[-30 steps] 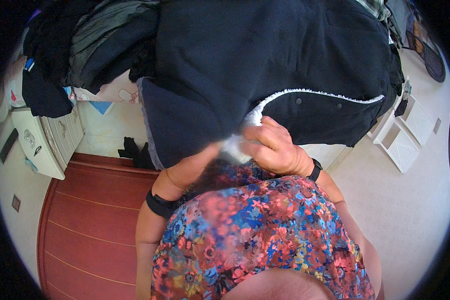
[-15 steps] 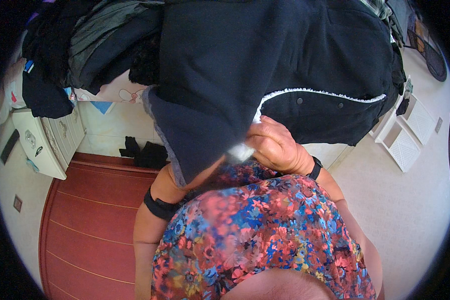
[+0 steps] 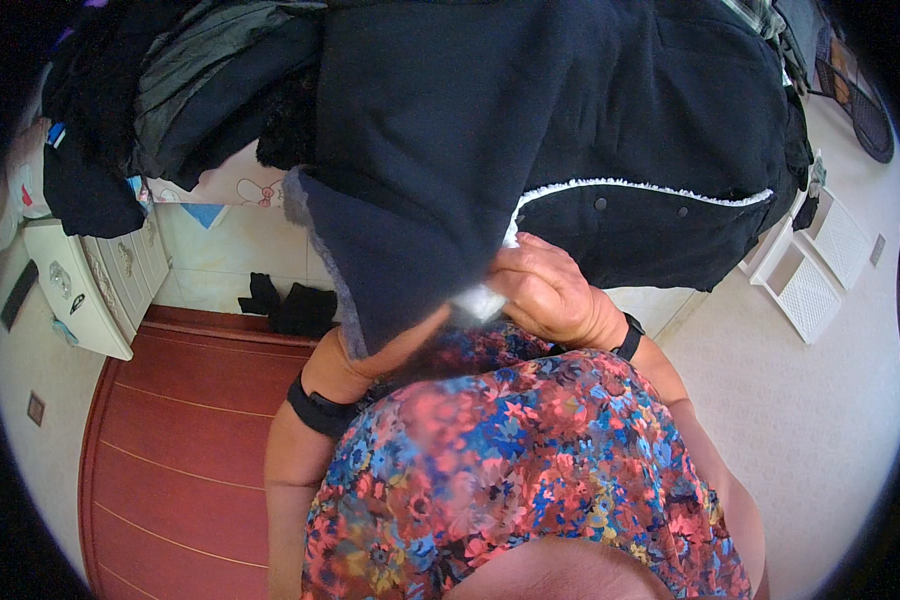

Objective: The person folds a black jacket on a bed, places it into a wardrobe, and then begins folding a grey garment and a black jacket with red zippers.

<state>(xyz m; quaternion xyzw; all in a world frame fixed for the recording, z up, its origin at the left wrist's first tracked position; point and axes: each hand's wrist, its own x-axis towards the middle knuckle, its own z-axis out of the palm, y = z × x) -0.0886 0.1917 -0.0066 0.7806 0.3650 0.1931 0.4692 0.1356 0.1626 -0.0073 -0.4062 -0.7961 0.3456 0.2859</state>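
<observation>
A large black garment [image 3: 430,120] with white fleecy trim and two snap buttons lies spread in front of me, its near corner hanging down toward my body. My right hand [image 3: 545,290] is closed on its edge, where white fleece [image 3: 478,303] pokes out by the fingers. My left hand [image 3: 395,350] is beneath the hanging navy flap [image 3: 370,240], which has a grey fuzzy border. Cloth covers its fingers, and only the wrist and a blurred strip of hand show.
Dark clothes [image 3: 200,100] are heaped at the far left. A cream drawer cabinet [image 3: 90,280] stands left, above a red panelled surface [image 3: 190,440]. Black cloth [image 3: 300,308] lies beyond my left wrist. White plastic racks [image 3: 810,280] and a dark mesh item [image 3: 855,100] are at right.
The navy flap over my left hand has shifted slightly, its lower tip lifting and showing more grey fuzzy border. My right hand keeps nearly the same place and grip.
</observation>
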